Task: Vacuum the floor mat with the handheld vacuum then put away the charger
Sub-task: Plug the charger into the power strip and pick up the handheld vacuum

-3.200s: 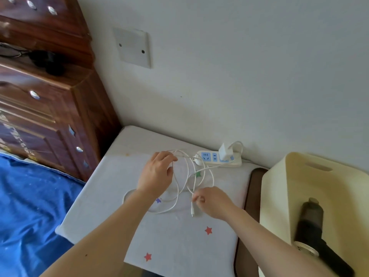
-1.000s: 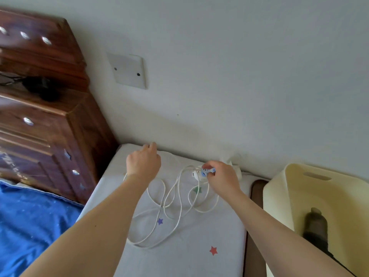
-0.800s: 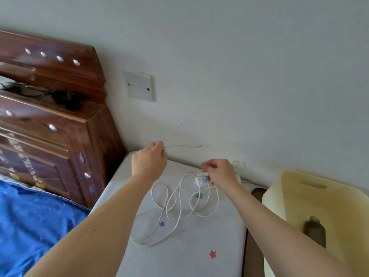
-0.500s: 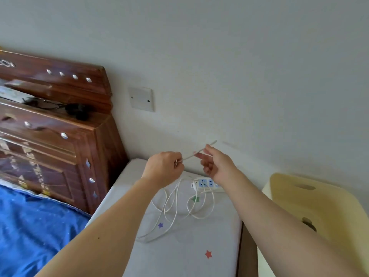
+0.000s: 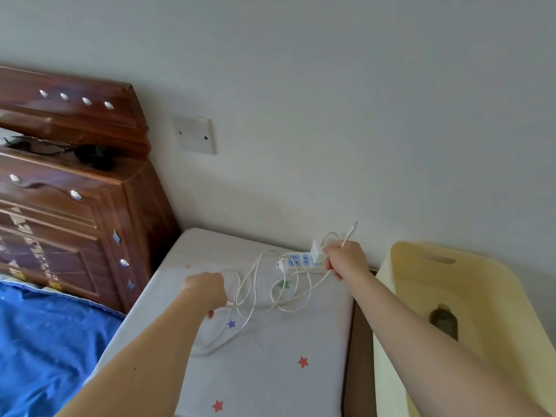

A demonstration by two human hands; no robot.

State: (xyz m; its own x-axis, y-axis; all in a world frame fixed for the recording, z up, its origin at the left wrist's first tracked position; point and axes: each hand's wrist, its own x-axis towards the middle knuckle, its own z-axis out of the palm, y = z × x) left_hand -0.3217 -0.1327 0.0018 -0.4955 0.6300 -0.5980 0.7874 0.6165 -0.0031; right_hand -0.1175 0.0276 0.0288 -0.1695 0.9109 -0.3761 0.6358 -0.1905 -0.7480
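**A:** Right hand is clamped round the cable at the mat's 1 o'clock corner, and the plug tip pokes up past the knuckles.

**B:** And the left hand?

**A:** It's low at 9 o'clock of the tangle. Its fingers are curled over a loop, gripping it by the look of things.

**B:** Where's the charger?

**A:** Plugged into the strip at the mat's 12 o'clock edge, against the wall and just beside the right hand.

**B:** So how far along are we?

**A:** Vacuuming looks finished, I'd judge. The vacuum sits inside the bin at 3 o'clock, with only its dark top showing. The charger job is what's left: loose loops sprawl across the mat and need gathering, then the charger has to come out of the strip and get stowed.

**B:** Anything else in the bin?

**A:** Nothing I can see in the part that shows, but the right arm hides its near side.
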